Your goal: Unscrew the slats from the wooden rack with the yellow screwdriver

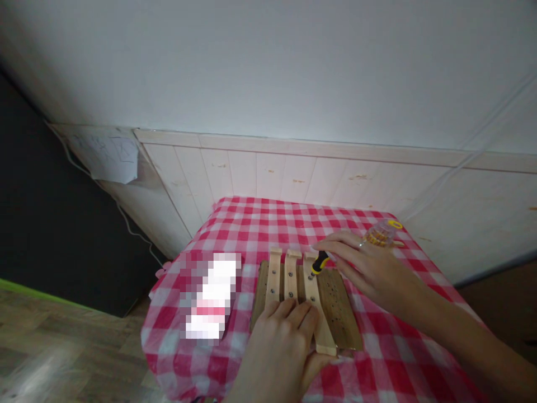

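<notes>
Behind the counter (268, 215): grey-white wall (293, 73) above white plank panelling (285, 176). Counter under red-and-white checked cloth (201, 240). On its near half: brown board (344, 305), dark-dotted at right. Left hand (279, 333) over it, fingers together across three pale wooden strips (274, 281); grip cannot be told. Toward counter's right side: right hand (369, 268), fingers clamped on black-and-yellow screwdriver (321, 262), tip at rightmost strip's upper dark round fitting (310, 277).

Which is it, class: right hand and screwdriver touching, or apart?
Touching: the head view shows the right hand holding the screwdriver by its handle.
</notes>
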Tool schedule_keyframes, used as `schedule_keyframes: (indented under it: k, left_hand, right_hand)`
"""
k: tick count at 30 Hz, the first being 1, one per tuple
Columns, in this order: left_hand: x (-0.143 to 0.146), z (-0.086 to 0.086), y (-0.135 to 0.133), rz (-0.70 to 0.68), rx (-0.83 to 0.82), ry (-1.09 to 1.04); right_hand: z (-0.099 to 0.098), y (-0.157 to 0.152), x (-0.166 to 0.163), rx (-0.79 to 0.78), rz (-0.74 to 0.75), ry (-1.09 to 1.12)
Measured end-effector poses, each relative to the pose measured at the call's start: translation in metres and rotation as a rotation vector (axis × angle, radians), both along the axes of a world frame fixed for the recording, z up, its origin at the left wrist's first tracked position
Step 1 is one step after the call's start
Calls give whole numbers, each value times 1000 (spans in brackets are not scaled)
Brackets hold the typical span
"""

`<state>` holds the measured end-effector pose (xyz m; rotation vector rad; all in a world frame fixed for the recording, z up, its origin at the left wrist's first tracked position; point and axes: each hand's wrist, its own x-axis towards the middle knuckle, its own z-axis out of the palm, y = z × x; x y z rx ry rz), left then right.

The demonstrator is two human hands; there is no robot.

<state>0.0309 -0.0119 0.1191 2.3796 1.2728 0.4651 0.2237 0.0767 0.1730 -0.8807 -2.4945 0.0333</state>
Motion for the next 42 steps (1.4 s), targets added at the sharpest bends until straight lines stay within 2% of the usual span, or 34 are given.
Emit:
schedule_keyframes:
  k: [4,8,11,17,22,31,38,42]
  left_hand:
    - [1,-1,0,-1,18,6]
    - [1,0,-1,-5,11,31]
    - [1,2,0,-9,-13,49]
    - [1,4,2,-14,-33,62]
    - [2,2,0,-9,-39,52]
    - [0,0,-2,-11,-9,44]
    - [1,-1,0,-10,-1,41]
    - [2,0,0,-12,-22,49]
  right_hand:
    - [-3,-4,-5,-30,14,99]
    - [-15,-5,-11,-25,-63,217]
    - [-21,-5,-12,-40,-126,213]
    - [-23,-8,-12,-105,-39,218]
    - [-25,-8,-15,-183,-92,254]
    - [-20,-1,-10,-4,-168,207]
    - [-13,-6,-3,-78,-79,212]
    - [-15,-9,-4,-43,-64,261]
